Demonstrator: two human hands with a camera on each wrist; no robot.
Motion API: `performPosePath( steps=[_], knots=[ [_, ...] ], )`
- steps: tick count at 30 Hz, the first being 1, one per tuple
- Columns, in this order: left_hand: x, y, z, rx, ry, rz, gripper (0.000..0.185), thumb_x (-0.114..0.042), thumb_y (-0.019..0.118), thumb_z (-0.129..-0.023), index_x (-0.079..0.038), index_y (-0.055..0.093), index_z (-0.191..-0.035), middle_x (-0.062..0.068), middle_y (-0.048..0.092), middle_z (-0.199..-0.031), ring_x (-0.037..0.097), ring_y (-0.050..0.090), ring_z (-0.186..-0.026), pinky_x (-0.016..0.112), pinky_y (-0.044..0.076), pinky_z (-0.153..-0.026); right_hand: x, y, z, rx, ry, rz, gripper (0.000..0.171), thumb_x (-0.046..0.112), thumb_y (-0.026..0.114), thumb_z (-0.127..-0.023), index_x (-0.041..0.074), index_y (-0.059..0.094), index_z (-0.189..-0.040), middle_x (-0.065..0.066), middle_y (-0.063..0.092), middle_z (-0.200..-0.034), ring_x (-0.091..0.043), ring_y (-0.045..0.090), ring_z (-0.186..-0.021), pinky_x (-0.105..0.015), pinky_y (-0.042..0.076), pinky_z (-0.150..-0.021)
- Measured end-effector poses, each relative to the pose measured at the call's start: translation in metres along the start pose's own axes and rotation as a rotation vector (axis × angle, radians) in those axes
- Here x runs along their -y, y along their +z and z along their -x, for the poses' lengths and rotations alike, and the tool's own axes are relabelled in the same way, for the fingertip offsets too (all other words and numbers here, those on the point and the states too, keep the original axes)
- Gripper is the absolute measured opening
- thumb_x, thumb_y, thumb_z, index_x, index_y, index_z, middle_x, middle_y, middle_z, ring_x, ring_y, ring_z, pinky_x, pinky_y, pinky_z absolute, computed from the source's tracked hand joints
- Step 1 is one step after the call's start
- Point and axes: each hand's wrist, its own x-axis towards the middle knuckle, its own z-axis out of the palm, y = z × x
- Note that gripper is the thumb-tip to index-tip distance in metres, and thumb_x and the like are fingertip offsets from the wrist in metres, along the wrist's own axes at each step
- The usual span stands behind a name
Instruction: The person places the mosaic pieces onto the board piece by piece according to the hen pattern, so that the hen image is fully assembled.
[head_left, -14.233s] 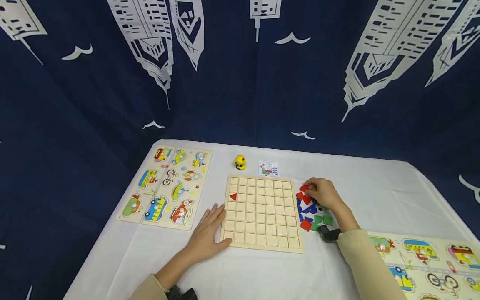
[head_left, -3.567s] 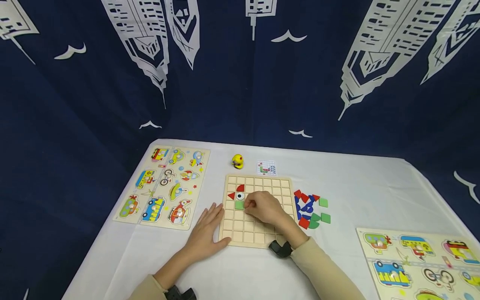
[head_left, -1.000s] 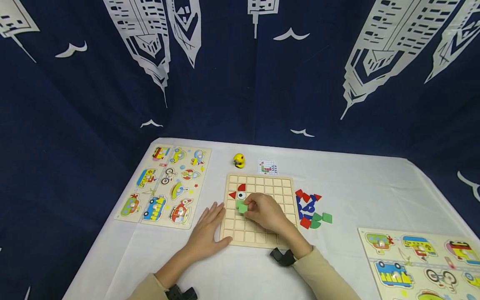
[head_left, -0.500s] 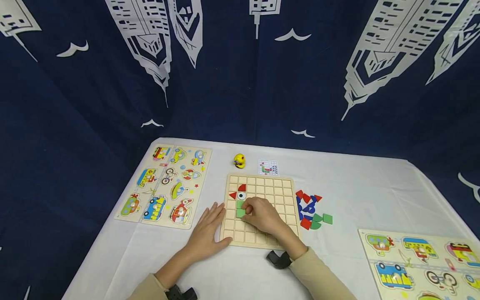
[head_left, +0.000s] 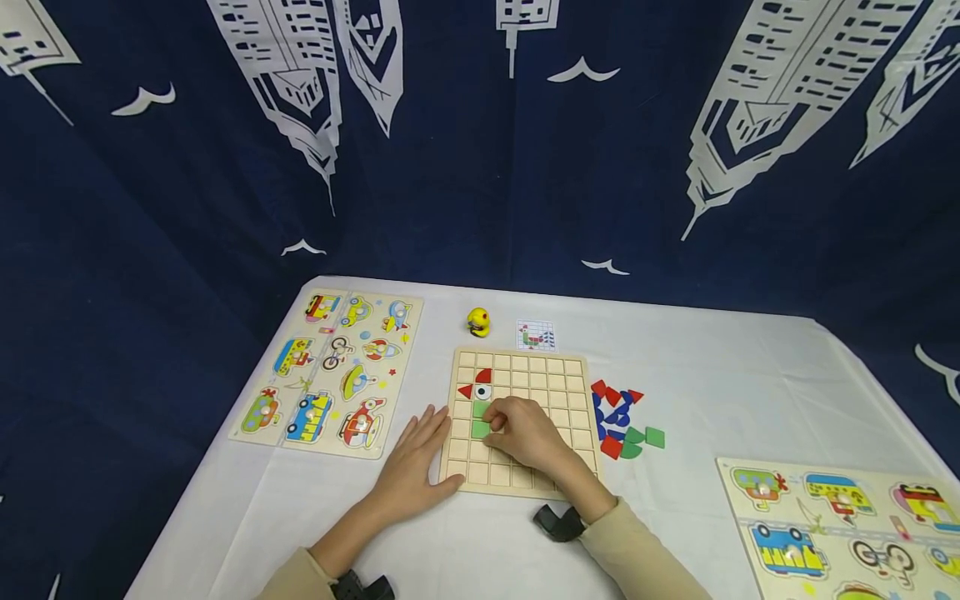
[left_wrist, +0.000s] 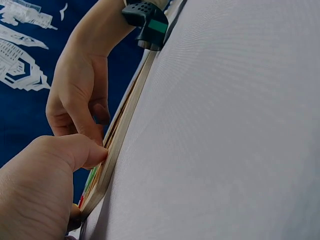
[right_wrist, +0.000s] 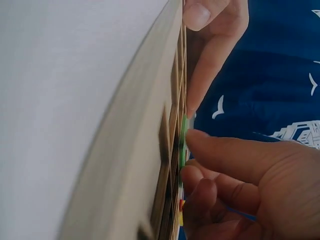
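The square-celled wooden board (head_left: 540, 486) lies on the table. My left hand (head_left: 412, 457) rests at its left edge, fingers straight, thumb at the near corner. My right hand (head_left: 531, 433) is over the board's left half. Its thumb and curled index finger are at a green square tile (head_left: 480, 430), which lies in a cell. In the right wrist view, the thumb and fingers touch the green tiles' edge (right_wrist: 183, 140). Above it sit another green tile (head_left: 479, 409), a round eye tile (head_left: 483, 391), a red triangle (head_left: 466, 391) and a red quarter-circle (head_left: 484, 375).
Loose red, blue and green tiles (head_left: 617, 414) lie right of the board. Behind it are a small pattern card (head_left: 536, 335) and a yellow toy duck (head_left: 478, 322). Vehicle puzzle boards stand left (head_left: 330, 375) and at the near right (head_left: 840, 508).
The second green square went from tilted in my right fingers to flat in the cell below the first. Earlier the eye, red quarter-circle and first green tile joined the triangle. My left hand stays put.
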Motion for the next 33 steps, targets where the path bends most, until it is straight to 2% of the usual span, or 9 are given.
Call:
performPosePath(
  steps=[6,13,23,28,33],
  knots=[
    [-0.001,0.002,0.0,-0.013,0.005,0.002,0.083,-0.038,0.072,-0.08,0.004,0.041,-0.145,0.012,0.033,-0.158,0.031,0.022,-0.15,0.046,0.014,-0.123,-0.01,-0.016,0.015,-0.042,0.033,-0.013,0.017,0.007,0.081,-0.075,0.009,0.07,-0.088,0.007,0.058,-0.072,-0.008,0.048,-0.061,-0.02,0.039,-0.056],
    [-0.002,0.002,0.0,-0.011,-0.006,0.029,0.084,-0.036,0.073,-0.079,0.004,0.041,-0.145,0.012,0.032,-0.158,0.031,0.021,-0.15,0.046,0.013,-0.124,-0.043,-0.051,0.044,-0.123,0.096,-0.017,0.017,0.006,0.078,-0.078,0.005,0.069,-0.092,0.003,0.059,-0.074,-0.009,0.047,-0.062,-0.019,0.039,-0.054],
    [-0.002,0.0,0.0,-0.003,-0.015,0.03,0.084,-0.036,0.073,-0.08,0.004,0.041,-0.145,0.012,0.032,-0.159,0.031,0.02,-0.15,0.046,0.013,-0.124,-0.084,-0.102,0.085,-0.281,0.224,0.072,0.022,0.008,0.075,-0.082,0.001,0.069,-0.102,-0.003,0.063,-0.083,-0.011,0.049,-0.068,-0.021,0.039,-0.054],
    [-0.002,0.0,0.0,-0.007,-0.015,0.037,0.084,-0.035,0.074,-0.079,0.005,0.04,-0.145,0.013,0.032,-0.159,0.031,0.02,-0.15,0.046,0.013,-0.124,-0.096,-0.112,0.097,-0.304,0.271,0.1,0.023,0.01,0.075,-0.083,0.002,0.069,-0.104,-0.004,0.063,-0.084,-0.013,0.047,-0.069,-0.022,0.036,-0.055],
    [-0.002,0.001,0.0,-0.005,-0.015,0.023,0.084,-0.036,0.073,-0.08,0.004,0.04,-0.146,0.012,0.032,-0.159,0.03,0.02,-0.151,0.045,0.013,-0.124,-0.103,-0.109,0.102,-0.279,0.28,0.114,0.021,0.007,0.074,-0.082,0.003,0.07,-0.101,-0.004,0.063,-0.082,-0.013,0.046,-0.068,-0.021,0.035,-0.054]
  ],
)
